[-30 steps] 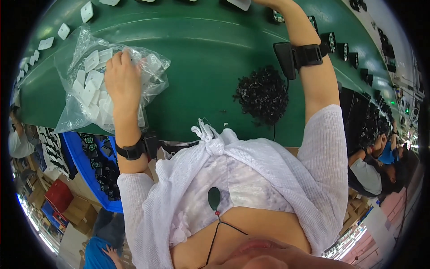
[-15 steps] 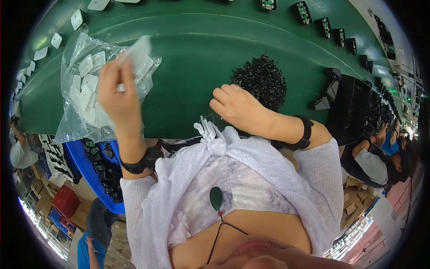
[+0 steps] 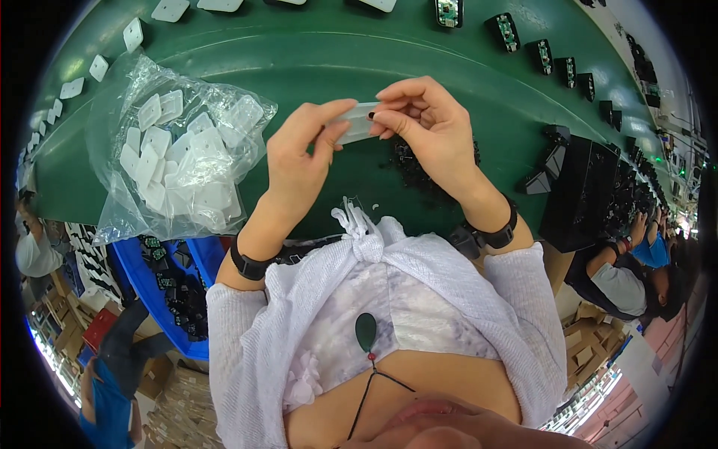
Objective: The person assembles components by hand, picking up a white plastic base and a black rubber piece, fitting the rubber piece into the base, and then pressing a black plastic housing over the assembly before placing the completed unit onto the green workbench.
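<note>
Between my two hands, above the green work surface, a white plastic plate (image 3: 354, 124) is held up, tilted. My left hand (image 3: 305, 142) pinches its left edge between thumb and fingers. At the plate's right end, the thumb and index finger of my right hand (image 3: 426, 123) close on a small black part (image 3: 371, 116), which sits against the plate. The part's exact shape is too small to make out. Partly hidden under my right wrist lies a pile of small black parts (image 3: 419, 168). A clear plastic bag (image 3: 258, 105) holding several more white plates (image 3: 213, 168) lies to my left.
Along the far side run a row of white plates (image 3: 170, 9) and black housings with green circuit boards (image 3: 507, 34). A black box (image 3: 583, 183) stands at the right. Below the table's left edge is a blue bin (image 3: 161, 318) of black parts. Other people work at both sides.
My left hand has carried the white plate from above the bag to the middle. My right hand has moved up from beside the black pile, now holding a small black part at the plate.
</note>
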Demonstrator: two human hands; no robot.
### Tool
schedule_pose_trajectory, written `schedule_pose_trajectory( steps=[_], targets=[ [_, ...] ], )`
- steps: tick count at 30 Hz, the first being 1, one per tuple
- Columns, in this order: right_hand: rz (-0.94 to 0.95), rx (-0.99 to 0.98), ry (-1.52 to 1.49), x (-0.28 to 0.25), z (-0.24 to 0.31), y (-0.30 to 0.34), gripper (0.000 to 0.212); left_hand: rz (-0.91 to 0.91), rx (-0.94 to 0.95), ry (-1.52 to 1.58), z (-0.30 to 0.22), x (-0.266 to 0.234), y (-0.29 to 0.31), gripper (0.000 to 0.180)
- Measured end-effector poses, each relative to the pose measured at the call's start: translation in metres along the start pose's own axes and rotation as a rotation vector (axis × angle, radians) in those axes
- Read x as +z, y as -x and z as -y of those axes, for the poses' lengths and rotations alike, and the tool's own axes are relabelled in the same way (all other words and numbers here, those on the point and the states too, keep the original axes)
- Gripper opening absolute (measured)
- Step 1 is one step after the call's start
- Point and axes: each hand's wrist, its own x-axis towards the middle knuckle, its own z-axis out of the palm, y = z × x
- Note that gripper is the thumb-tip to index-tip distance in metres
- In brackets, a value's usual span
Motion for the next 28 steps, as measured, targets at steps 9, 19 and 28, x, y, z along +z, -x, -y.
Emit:
schedule_pose_trajectory(
  steps=[9,19,28],
  targets=[
    [0.019,-0.106,0.116,0.012,-0.005,-0.001,0.017,-0.078,0.297,-0.213,0.005,0.004,-0.003,0.021],
    [-0.052,-0.26,0.504,0.009,0.001,-0.001,0.008,-0.031,0.305,-0.174,0.009,0.003,0.0,0.025],
    [-0.133,-0.366,0.572,0.014,-0.01,0.002,0.01,-0.003,-0.269,0.469,0.003,0.005,0.004,0.047]
  ],
)
